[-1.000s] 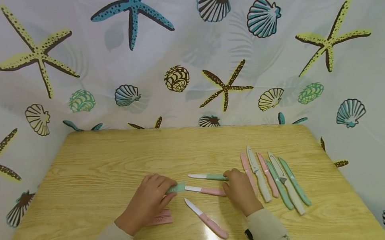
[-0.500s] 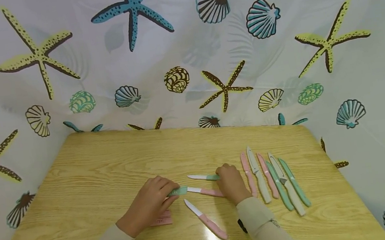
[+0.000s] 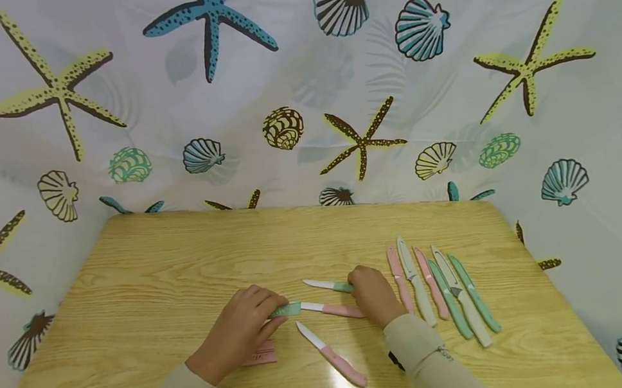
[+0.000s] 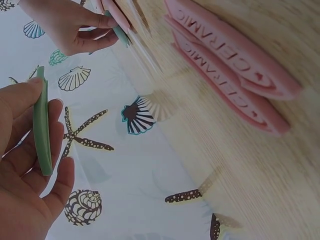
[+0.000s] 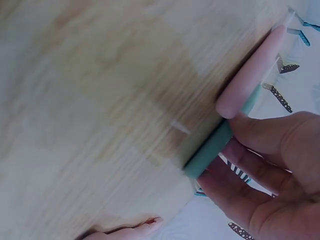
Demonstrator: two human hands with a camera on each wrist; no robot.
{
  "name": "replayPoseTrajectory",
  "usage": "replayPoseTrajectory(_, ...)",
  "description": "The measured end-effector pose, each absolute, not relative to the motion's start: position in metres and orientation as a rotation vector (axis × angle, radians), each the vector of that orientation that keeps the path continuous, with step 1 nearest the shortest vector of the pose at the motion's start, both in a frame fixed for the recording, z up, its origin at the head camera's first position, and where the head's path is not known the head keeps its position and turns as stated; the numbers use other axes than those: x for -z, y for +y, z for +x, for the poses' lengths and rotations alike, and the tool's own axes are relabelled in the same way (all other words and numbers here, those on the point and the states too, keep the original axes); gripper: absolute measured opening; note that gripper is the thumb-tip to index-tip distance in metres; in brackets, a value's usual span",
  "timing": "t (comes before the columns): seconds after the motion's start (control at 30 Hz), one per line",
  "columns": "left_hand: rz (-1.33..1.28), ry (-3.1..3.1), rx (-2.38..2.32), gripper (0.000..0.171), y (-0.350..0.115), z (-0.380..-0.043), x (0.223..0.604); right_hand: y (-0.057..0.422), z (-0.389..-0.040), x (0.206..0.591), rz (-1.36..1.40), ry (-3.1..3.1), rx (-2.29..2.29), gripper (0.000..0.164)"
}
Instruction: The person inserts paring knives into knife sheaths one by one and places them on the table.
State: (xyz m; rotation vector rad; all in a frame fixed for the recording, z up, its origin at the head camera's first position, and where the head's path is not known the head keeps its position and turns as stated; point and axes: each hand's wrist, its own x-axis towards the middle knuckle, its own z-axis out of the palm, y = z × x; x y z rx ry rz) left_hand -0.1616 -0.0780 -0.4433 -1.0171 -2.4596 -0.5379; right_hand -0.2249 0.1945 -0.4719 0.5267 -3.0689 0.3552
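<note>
My left hand [image 3: 240,327] pinches a green blade cover [image 4: 42,127] between thumb and fingers. In the left wrist view it is held above the table. My right hand [image 3: 374,295] grips the green handle of a ceramic knife [image 3: 342,286], its bare white blade pointing left. Just nearer lies a pink-handled knife [image 3: 343,310], its blade tip close to the green cover in the head view and its handle end hidden by the right hand. A second pink-handled knife [image 3: 341,366] lies slanted in front. Two pink blade covers [image 4: 230,47] marked CERAMIC lie below the left hand.
Right of my right hand, several knives lie side by side, including a pink one [image 3: 430,283], a cream-handled one [image 3: 471,313] and a green one [image 3: 475,293]. The wooden table [image 3: 179,255] ends at a shell-and-starfish cloth [image 3: 252,97] behind and at the sides.
My right hand has moved left over the green knife's handle, covering more of it, and then stayed there. My left hand and its green cover have barely shifted.
</note>
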Motion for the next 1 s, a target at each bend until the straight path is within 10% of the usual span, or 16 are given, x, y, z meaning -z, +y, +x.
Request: replayPoseTrajectory(1.0,-0.991,-2.458,0.555,0.023,-0.077,-0.164,0.443,0.201,-0.195,0.449,0.623,-2.844,-0.310,0.018)
